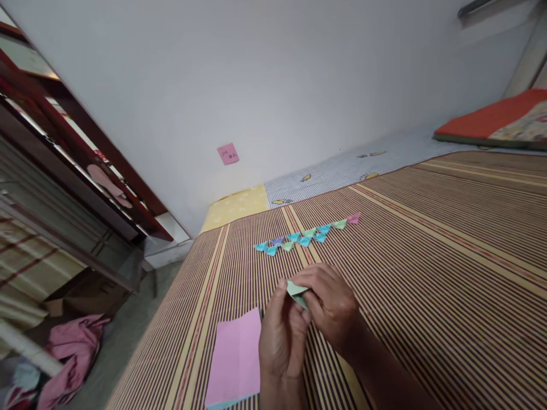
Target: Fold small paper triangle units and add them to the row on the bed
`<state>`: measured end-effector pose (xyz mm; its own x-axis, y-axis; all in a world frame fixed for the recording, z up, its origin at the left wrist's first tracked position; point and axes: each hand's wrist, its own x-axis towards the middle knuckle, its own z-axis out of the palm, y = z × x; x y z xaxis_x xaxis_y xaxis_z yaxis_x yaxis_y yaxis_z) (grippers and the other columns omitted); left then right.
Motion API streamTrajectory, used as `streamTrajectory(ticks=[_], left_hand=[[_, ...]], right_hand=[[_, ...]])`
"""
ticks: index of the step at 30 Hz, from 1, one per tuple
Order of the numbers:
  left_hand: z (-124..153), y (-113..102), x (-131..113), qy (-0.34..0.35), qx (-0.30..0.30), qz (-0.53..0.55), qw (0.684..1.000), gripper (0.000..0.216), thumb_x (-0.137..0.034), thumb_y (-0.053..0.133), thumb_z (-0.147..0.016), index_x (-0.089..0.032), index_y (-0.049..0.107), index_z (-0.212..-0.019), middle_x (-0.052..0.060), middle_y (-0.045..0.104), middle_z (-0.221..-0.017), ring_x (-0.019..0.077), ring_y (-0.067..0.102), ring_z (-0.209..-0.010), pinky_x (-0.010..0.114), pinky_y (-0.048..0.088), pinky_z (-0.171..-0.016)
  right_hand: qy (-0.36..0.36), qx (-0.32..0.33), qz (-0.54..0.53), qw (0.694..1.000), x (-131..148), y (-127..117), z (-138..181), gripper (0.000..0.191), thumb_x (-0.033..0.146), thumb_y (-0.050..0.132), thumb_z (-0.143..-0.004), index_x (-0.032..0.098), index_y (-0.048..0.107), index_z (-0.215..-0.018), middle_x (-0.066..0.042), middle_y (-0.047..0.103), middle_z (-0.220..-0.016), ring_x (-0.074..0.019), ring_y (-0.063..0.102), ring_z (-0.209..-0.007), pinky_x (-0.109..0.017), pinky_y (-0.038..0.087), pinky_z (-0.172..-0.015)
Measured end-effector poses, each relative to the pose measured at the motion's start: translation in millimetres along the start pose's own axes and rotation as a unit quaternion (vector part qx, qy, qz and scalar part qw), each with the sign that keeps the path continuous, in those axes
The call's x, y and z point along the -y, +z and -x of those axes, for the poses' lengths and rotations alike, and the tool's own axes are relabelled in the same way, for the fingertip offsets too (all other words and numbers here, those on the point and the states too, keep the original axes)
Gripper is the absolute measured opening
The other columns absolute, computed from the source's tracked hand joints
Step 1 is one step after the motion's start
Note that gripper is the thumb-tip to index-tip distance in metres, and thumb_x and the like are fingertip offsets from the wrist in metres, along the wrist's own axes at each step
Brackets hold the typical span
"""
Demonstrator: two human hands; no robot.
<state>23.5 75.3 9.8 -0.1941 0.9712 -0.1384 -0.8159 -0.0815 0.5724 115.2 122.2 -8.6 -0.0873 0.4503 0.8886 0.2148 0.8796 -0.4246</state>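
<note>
A small piece of light green folded paper [296, 289] is pinched between both hands above the striped mat. My left hand [282, 333] grips its left edge with the thumb up. From the right, my right hand [327, 299] closes on the same paper, fingers bent over its top. Part of the paper is hidden behind the fingers. Left of my left hand lies a stack of paper, a creased pink sheet [235, 359] on top and a bluish edge showing below. Beyond my hands, several small folded paper triangles [304, 241] in blue, green, purple and pink sit in two rows.
The striped mat [410, 239] covers the bed up to the wall. A pink note [228, 154] is stuck on the wall. An orange folded quilt [487, 122] lies at the far right. Pink cloth [74, 353] hangs low at the left, near the floor.
</note>
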Motion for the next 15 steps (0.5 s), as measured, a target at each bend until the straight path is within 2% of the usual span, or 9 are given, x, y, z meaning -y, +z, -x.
streamTrajectory(ticks=[6,9,12,15], left_hand=[[1.7,0.9,3.4,0.031,-0.021,-0.054,0.998,0.021,-0.032,0.081,-0.077,-0.012,0.074,-0.078,0.002,0.069,-0.074,0.0135,0.066,-0.071,0.027,0.056,-0.072],[1.0,2.2,3.2,0.017,-0.019,-0.073,0.997,0.027,-0.039,0.078,-0.080,-0.012,0.075,-0.084,0.005,0.071,-0.074,0.0176,0.070,-0.072,0.031,0.058,-0.073],[0.4,4.2,2.4,0.007,-0.023,-0.066,0.998,0.026,-0.037,0.072,-0.086,-0.011,0.076,-0.088,0.009,0.075,-0.078,0.0213,0.073,-0.078,0.034,0.059,-0.078],[0.5,7.2,3.4,0.025,-0.047,-0.040,0.998,0.019,-0.025,0.065,-0.091,-0.011,0.076,-0.085,0.010,0.077,-0.084,0.0204,0.073,-0.086,0.035,0.058,-0.089]], right_hand=[[0.028,-0.012,-0.013,0.999,-1.8,0.9,2.4,0.025,0.002,0.048,-0.091,0.021,0.064,-0.096,-0.006,0.070,-0.085,-0.0227,0.064,-0.085,-0.039,0.053,-0.075],[0.129,-0.002,-0.058,0.990,-1.2,-0.7,1.1,0.027,0.004,0.054,-0.087,0.021,0.065,-0.104,-0.006,0.071,-0.095,-0.0208,0.067,-0.086,-0.032,0.057,-0.069],[0.267,0.054,-0.150,0.951,-0.1,-3.2,-1.8,0.038,0.004,0.058,-0.079,0.022,0.066,-0.111,-0.006,0.071,-0.102,-0.0182,0.070,-0.084,-0.028,0.058,-0.067],[0.304,0.107,-0.209,0.923,-0.1,-5.1,-3.8,0.036,0.002,0.055,-0.076,0.021,0.069,-0.103,-0.005,0.071,-0.099,-0.0180,0.070,-0.085,-0.028,0.058,-0.070]])
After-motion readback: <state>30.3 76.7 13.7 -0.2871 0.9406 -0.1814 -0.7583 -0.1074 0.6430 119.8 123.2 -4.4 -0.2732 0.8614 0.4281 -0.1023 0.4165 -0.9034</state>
